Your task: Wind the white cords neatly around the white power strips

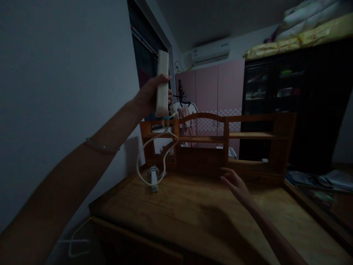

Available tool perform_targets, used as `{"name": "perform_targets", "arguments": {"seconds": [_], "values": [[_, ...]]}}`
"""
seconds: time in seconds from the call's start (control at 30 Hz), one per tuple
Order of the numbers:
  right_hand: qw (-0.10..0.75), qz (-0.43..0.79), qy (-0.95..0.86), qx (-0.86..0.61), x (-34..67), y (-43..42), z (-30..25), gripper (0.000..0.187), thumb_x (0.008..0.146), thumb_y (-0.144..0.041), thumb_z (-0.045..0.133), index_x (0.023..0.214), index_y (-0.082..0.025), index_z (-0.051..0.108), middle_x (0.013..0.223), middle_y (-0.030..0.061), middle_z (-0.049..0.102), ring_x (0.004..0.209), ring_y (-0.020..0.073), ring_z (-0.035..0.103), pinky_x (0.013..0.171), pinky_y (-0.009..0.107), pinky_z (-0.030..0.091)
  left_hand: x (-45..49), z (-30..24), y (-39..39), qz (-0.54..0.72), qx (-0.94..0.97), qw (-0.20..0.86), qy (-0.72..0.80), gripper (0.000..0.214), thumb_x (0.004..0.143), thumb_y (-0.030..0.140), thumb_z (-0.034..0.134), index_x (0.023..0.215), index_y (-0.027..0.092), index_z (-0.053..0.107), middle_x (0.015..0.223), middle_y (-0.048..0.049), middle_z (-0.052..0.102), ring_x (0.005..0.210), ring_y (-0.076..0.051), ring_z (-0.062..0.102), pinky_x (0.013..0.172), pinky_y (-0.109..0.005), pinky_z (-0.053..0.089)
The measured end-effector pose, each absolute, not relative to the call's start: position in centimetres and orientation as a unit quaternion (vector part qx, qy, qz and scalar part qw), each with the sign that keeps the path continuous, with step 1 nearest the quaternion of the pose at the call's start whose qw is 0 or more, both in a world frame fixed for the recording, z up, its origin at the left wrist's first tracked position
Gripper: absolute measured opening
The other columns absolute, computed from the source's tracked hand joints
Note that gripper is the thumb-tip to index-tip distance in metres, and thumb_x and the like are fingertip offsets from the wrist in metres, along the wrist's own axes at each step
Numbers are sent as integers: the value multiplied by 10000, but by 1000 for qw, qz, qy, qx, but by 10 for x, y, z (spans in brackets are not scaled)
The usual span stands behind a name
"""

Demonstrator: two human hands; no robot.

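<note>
My left hand (154,92) is raised at arm's length with its fingers wrapped round a long white power strip (162,84), held upright. A white cord (138,167) comes from its lower end and hangs in a loose loop in front of the desk's shelf. Below the loop, a second white strip (154,180) with a coiled cord lies on the wooden desk (176,206). Over the desk to the right is my right hand (235,184), holding nothing, its fingers stretched out and thumb apart.
A wooden shelf unit (226,140) stands along the desk's back edge. The wall (68,73) is close on the left. Another white cord (73,241) hangs near the desk's left front corner. Pink wardrobes (206,86) and a dark cabinet (289,99) stand beyond.
</note>
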State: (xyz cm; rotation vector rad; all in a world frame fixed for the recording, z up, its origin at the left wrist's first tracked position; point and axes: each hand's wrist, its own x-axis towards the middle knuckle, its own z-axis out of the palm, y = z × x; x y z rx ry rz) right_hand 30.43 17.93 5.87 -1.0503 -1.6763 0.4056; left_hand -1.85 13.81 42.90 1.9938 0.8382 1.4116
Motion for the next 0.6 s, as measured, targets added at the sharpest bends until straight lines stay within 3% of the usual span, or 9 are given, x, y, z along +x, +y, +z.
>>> {"name": "perform_targets", "arguments": {"seconds": [0.07,0.17,0.27,0.33,0.4,0.5,0.6], "values": [[604,161,-686,-372,280,167,98,592,860,-488,567,1365,-244,379,1147,89,590,1046,225,582,827,331,507,-3,401,142,504,743,370,239,367,874,399,492,973,47,473,910,-22,556,757,-63,618,653,-186,392],[663,40,-676,-319,251,151,154,697,845,-430,610,1428,-270,264,1432,99,364,1296,239,389,997,402,430,20,349,147,489,727,430,217,332,793,407,619,896,104,531,734,3,538,580,-66,552,553,-198,440],[661,-100,-673,-318,236,146,191,802,824,-367,636,1469,-240,178,1498,107,251,1379,259,245,1111,474,274,41,296,146,470,742,432,205,342,733,379,690,933,127,575,719,-6,552,581,-95,545,554,-227,467],[640,-144,-680,-327,234,153,201,811,811,-326,642,1470,-219,182,1489,116,273,1375,268,247,1116,483,247,50,267,143,464,760,408,200,384,710,375,708,984,135,587,752,-25,586,612,-122,562,567,-242,473],[597,-143,-709,-347,237,165,198,717,799,-289,639,1421,-213,292,1414,121,395,1299,273,365,1059,457,322,55,245,141,463,774,379,207,421,677,369,736,1006,153,585,816,-36,616,675,-156,587,588,-257,481],[488,-100,-759,-419,251,185,182,372,805,-261,599,1167,-202,540,1095,90,621,989,239,577,834,329,442,54,221,142,482,785,338,196,479,657,350,754,1065,178,571,869,-37,635,758,-195,607,649,-283,493],[394,-79,-761,-509,267,198,161,105,829,-256,530,887,-198,596,758,35,636,694,178,587,597,232,363,49,200,150,520,774,288,219,544,628,323,776,1110,196,558,917,-50,651,827,-233,619,704,-315,502]]}}
